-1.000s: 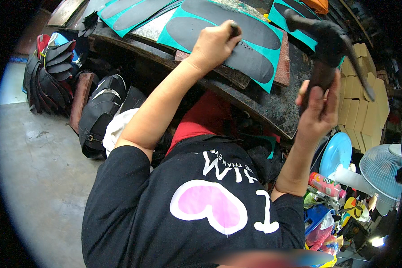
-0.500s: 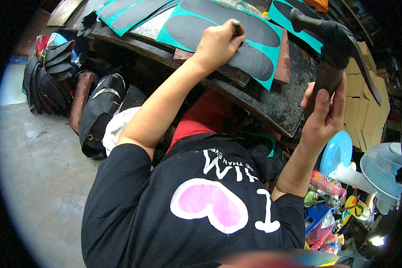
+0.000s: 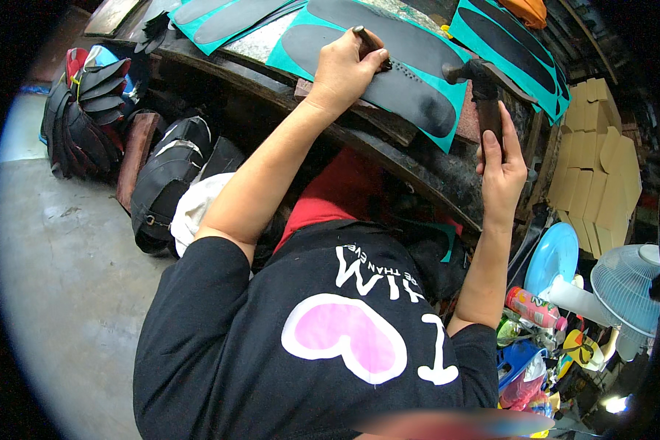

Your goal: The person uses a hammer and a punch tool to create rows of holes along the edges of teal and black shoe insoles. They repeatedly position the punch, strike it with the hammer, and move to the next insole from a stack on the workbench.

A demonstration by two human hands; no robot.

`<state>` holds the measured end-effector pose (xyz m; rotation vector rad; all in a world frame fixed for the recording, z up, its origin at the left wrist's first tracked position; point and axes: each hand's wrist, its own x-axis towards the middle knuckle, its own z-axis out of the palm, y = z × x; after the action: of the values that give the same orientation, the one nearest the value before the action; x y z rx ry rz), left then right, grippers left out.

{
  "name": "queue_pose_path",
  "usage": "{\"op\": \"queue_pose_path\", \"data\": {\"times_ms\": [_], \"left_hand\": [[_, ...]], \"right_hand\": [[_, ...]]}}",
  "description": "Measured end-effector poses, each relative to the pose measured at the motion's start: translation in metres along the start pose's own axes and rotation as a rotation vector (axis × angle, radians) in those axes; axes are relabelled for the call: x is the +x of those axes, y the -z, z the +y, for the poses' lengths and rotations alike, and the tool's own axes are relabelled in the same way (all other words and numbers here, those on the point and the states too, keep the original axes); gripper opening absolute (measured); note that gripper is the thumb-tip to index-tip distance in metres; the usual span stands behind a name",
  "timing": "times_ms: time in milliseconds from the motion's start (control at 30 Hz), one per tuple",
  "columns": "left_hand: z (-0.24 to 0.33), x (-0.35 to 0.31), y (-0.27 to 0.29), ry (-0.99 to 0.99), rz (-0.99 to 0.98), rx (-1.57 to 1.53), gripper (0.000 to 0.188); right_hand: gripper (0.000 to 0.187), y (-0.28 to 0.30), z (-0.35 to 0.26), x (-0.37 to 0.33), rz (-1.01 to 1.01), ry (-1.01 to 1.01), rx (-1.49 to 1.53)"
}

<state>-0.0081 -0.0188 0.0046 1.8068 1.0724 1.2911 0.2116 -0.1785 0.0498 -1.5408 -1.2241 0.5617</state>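
Note:
My left hand [image 3: 342, 72] is closed round a short, dark punch [image 3: 359, 32] held upright on a dark grey oval sole shape [image 3: 418, 99]. Rows of small dark holes [image 3: 403, 71] show in that shape, just right of the punch. The shape lies on a teal sheet [image 3: 280, 53] with other long oval shapes. To the right, my right hand [image 3: 504, 165] grips the dark handle of a hammer [image 3: 489, 121]. Its head hangs over the right end of the sheet, apart from the punch. The punch's lower tip is hidden by my left fingers.
More teal sheets with dark ovals lie at the back left and at the right [image 3: 502, 48] of the worn workbench [image 3: 235, 70]. A bundle of black curved pieces [image 3: 81, 110] and a black bag [image 3: 170, 180] stand at left. Tan cardboard [image 3: 594, 169] and a fan [image 3: 627, 290] are at right.
The hammer has come down and to the left with my right hand. My left hand and the punch have shifted slightly left, uncovering more of the holes.

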Motion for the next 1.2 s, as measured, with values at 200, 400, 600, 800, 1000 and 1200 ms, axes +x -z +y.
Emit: {"op": "queue_pose_path", "data": {"times_ms": [200,400,600,800,1000,1200], "left_hand": [[0.001,0.002,-0.002,-0.034,-0.014,0.114,0.018],[0.013,-0.008,-0.019,-0.653,-0.006,0.552,0.013],[-0.003,0.002,-0.012,0.005,0.022,-0.06,0.015],[0.004,0.003,-0.009,-0.187,-0.092,0.166,0.014],[0.011,-0.001,-0.016,-0.461,-0.044,0.365,0.016],[-0.003,0.003,-0.011,-0.025,-0.028,-0.053,0.015]], "right_hand": [[0.045,0.004,-0.041,0.004,0.035,0.292,0.192],[0.046,-0.015,-0.016,-0.001,-0.09,0.268,-0.181],[0.045,0.012,-0.007,0.0,0.016,0.094,-0.007],[0.047,0.015,-0.038,-0.013,0.146,0.361,0.169],[0.045,-0.015,-0.021,-0.008,-0.072,0.371,-0.088],[0.046,0.001,-0.006,-0.006,0.038,0.247,0.097]]}}
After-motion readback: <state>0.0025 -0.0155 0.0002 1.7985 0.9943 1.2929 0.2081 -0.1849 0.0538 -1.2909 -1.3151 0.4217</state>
